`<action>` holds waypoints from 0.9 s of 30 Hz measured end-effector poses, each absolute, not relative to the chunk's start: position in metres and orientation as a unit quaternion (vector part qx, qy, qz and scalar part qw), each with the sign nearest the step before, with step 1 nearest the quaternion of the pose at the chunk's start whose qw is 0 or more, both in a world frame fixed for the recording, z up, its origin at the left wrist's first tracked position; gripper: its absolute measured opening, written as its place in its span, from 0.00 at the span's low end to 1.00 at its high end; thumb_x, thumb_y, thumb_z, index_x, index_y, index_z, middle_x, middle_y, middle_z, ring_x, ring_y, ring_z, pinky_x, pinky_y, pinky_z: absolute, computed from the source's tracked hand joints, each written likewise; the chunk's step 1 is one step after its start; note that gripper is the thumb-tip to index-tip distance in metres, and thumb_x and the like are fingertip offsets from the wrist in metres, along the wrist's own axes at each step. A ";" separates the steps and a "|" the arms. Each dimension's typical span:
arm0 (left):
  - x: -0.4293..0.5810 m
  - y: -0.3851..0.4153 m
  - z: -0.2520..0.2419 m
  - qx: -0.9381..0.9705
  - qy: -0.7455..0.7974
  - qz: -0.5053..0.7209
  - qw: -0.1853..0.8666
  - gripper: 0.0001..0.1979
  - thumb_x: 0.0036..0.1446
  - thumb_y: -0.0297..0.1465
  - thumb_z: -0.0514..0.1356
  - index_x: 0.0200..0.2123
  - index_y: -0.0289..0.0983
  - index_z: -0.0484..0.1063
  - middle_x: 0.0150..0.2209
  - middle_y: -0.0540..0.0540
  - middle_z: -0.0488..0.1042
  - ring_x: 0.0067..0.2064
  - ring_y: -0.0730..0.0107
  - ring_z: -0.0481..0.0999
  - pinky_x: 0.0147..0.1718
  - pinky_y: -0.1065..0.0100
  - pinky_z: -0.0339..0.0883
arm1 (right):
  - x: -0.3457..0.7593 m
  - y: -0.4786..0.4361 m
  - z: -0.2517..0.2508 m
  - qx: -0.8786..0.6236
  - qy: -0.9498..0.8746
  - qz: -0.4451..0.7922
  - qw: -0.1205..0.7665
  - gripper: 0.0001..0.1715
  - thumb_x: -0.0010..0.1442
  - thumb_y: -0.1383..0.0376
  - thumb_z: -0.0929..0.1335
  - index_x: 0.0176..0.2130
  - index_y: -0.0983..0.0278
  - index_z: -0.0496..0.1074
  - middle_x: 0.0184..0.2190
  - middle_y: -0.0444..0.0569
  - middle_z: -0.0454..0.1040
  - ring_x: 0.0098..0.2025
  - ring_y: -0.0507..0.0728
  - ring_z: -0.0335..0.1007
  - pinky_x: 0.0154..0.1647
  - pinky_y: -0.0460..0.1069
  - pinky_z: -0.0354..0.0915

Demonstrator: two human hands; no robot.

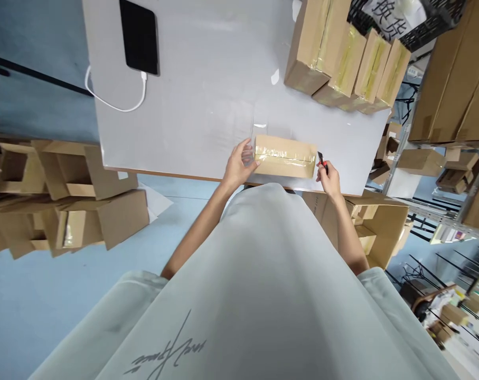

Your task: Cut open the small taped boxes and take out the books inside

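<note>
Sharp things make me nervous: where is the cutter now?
In the head view, the cutter is in the right hand, beside the right end of the taped box at the near edge of the table.

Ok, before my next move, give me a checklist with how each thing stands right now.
1. Oblong brown cardboard box resting on the glossy pale grey table: ok, near its front edge.
2. Black-and-red utility knife held in the right-hand grip: ok.
3. Knife extended or retracted: cannot tell, too small.
4. Left-hand grip away from the knife: ok, at the box's opposite end.
5. Shiny yellowish tape along the box top uncut: cannot tell.
6. Black rectangular phone and white cable apart from the box: ok.
</note>
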State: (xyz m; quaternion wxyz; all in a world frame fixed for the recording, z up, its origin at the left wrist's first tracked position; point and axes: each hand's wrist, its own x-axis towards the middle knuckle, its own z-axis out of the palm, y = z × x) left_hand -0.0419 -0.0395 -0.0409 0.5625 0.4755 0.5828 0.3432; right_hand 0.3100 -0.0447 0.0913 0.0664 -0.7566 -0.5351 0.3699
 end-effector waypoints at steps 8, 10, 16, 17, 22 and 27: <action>-0.060 -0.028 -0.038 0.582 0.486 0.296 0.581 0.32 0.65 0.44 0.71 0.69 0.48 0.72 0.75 0.37 0.64 0.78 0.41 0.64 0.69 0.43 0.75 | 0.225 -0.003 0.125 -0.588 -0.726 0.289 -0.207 0.24 0.83 0.49 0.59 0.59 0.61 0.73 0.47 0.58 0.87 0.48 0.69 0.83 0.46 0.53 0.65; -0.063 -0.030 -0.039 0.579 0.473 0.293 0.596 0.34 0.65 0.48 0.71 0.70 0.47 0.71 0.75 0.37 0.64 0.78 0.42 0.65 0.69 0.45 0.75 | 0.201 0.004 0.129 -0.544 -0.750 0.287 -0.245 0.24 0.85 0.51 0.58 0.60 0.62 0.74 0.52 0.59 0.87 0.51 0.68 0.83 0.47 0.53 0.64; -0.060 -0.035 -0.037 0.554 0.452 0.308 0.627 0.35 0.67 0.49 0.68 0.73 0.45 0.69 0.73 0.37 0.68 0.74 0.45 0.71 0.69 0.47 0.75 | 0.148 0.016 0.139 -0.479 -0.769 0.250 -0.340 0.29 0.87 0.53 0.54 0.66 0.66 0.72 0.59 0.64 0.84 0.55 0.69 0.84 0.49 0.54 0.66; -0.060 -0.035 -0.037 0.551 0.448 0.310 0.632 0.36 0.66 0.49 0.68 0.73 0.44 0.69 0.73 0.37 0.68 0.74 0.45 0.71 0.69 0.47 0.75 | 0.144 0.017 0.139 -0.477 -0.769 0.243 -0.350 0.30 0.87 0.53 0.54 0.66 0.66 0.72 0.58 0.64 0.85 0.55 0.69 0.84 0.50 0.55 0.66; -0.058 -0.034 -0.040 0.544 0.437 0.312 0.645 0.37 0.66 0.51 0.67 0.73 0.45 0.69 0.74 0.37 0.67 0.73 0.44 0.72 0.69 0.47 0.75 | 0.133 0.022 0.141 -0.485 -0.755 0.221 -0.381 0.31 0.87 0.52 0.53 0.67 0.65 0.72 0.58 0.64 0.85 0.57 0.70 0.84 0.51 0.56 0.68; -0.056 -0.035 -0.043 0.539 0.432 0.321 0.648 0.37 0.65 0.49 0.68 0.73 0.44 0.70 0.75 0.36 0.65 0.74 0.43 0.70 0.69 0.45 0.74 | 0.128 0.024 0.147 -0.483 -0.752 0.211 -0.396 0.33 0.87 0.52 0.53 0.68 0.65 0.73 0.60 0.64 0.84 0.56 0.70 0.84 0.53 0.57 0.69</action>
